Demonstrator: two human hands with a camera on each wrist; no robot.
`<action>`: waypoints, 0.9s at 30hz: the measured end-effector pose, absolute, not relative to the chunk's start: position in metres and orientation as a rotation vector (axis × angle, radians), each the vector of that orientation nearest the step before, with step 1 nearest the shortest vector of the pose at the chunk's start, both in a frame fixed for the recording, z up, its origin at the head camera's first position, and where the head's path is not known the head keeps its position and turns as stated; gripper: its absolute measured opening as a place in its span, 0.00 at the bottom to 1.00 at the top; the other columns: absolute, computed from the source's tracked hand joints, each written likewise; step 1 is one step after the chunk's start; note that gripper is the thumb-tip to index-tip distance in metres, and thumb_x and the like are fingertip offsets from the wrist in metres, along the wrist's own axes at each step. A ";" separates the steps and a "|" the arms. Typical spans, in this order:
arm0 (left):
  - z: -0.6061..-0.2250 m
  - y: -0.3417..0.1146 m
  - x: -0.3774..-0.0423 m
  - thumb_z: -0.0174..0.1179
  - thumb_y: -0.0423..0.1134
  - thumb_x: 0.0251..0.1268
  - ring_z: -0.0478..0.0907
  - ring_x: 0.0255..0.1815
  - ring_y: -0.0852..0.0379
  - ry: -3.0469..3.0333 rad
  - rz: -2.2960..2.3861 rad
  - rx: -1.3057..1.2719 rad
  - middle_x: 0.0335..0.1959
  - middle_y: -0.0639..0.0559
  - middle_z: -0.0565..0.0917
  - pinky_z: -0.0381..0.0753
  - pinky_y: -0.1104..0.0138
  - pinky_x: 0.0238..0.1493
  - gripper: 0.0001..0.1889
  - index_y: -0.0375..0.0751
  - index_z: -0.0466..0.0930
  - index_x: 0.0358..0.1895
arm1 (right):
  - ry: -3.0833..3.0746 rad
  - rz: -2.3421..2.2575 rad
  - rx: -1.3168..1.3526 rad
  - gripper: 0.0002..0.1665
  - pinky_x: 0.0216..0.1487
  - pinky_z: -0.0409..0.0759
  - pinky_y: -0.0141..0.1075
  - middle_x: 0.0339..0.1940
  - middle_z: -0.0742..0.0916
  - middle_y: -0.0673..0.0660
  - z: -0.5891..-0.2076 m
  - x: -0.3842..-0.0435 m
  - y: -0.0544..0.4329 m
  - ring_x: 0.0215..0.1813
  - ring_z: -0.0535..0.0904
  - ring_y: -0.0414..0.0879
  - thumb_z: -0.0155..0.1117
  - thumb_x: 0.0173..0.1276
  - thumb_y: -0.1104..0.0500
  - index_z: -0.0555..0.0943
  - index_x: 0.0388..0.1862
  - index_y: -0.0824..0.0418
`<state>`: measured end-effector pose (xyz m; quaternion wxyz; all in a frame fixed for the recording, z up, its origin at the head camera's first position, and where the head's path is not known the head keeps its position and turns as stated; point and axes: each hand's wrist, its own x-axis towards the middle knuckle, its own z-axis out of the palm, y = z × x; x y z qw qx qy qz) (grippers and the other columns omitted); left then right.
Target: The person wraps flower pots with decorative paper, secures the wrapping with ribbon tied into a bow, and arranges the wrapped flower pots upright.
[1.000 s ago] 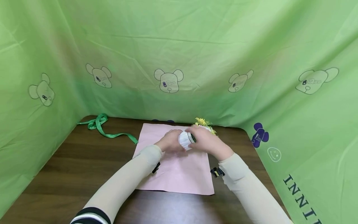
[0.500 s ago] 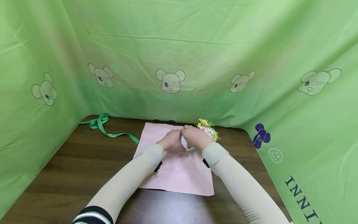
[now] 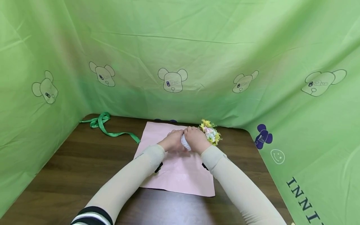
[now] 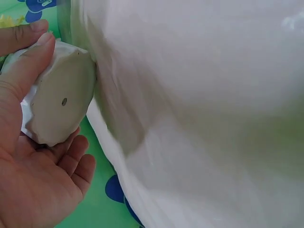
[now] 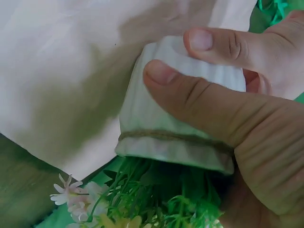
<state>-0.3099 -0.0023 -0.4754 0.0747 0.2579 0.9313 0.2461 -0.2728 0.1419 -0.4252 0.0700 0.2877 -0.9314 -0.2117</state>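
Both hands hold a white ribbed flowerpot point(image 5: 166, 109) lying on its side over the pink paper sheet point(image 3: 185, 178). My left hand point(image 3: 172, 141) grips the base end; in the left wrist view its thumb and fingers curl round the pot's flat bottom point(image 4: 66, 95), which has a small hole. Nearer the rim, my right hand point(image 3: 196, 139) wraps the pot, its thumb along the ribbed side. A brown cord point(image 5: 166, 136) circles the pot near its mouth. Yellow, pink and white flowers point(image 3: 211, 132) with green leaves stick out to the right. The hands hide most of the pot.
A green ribbon point(image 3: 104, 129) lies loosely coiled at the back left of the brown wooden table point(image 3: 70, 175), one end close to the paper. A green cloth point(image 3: 174, 40) printed with bear heads walls in the back and sides.
My right hand has shifted left and closer round the pot, covering more of it and revealing more of the flowers. My left hand has kept its hold.
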 end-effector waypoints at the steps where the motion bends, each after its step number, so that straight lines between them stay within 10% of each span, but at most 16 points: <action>1: -0.475 -0.002 -0.310 0.82 0.55 0.42 0.75 0.63 0.45 2.798 0.731 0.771 0.61 0.51 0.81 0.68 0.48 0.71 0.46 0.46 0.72 0.68 | -2.796 -0.662 0.856 0.36 0.51 0.85 0.43 0.49 0.82 0.63 -0.426 -0.273 0.142 0.49 0.81 0.54 0.75 0.59 0.54 0.76 0.62 0.72; 11: -0.475 -0.002 -0.300 0.80 0.57 0.44 0.77 0.55 0.45 2.827 0.723 0.685 0.55 0.51 0.82 0.73 0.50 0.64 0.44 0.44 0.73 0.65 | -2.766 -0.671 0.920 0.40 0.59 0.83 0.44 0.50 0.84 0.63 -0.426 -0.276 0.142 0.51 0.82 0.55 0.80 0.54 0.46 0.79 0.58 0.69; 27: -0.472 -0.073 -0.281 0.83 0.54 0.43 0.74 0.50 0.46 2.857 0.104 0.617 0.49 0.45 0.79 0.77 0.53 0.54 0.35 0.38 0.82 0.53 | -2.853 -0.612 0.890 0.30 0.70 0.75 0.50 0.58 0.82 0.64 -0.435 -0.279 0.153 0.62 0.79 0.59 0.68 0.61 0.64 0.75 0.63 0.68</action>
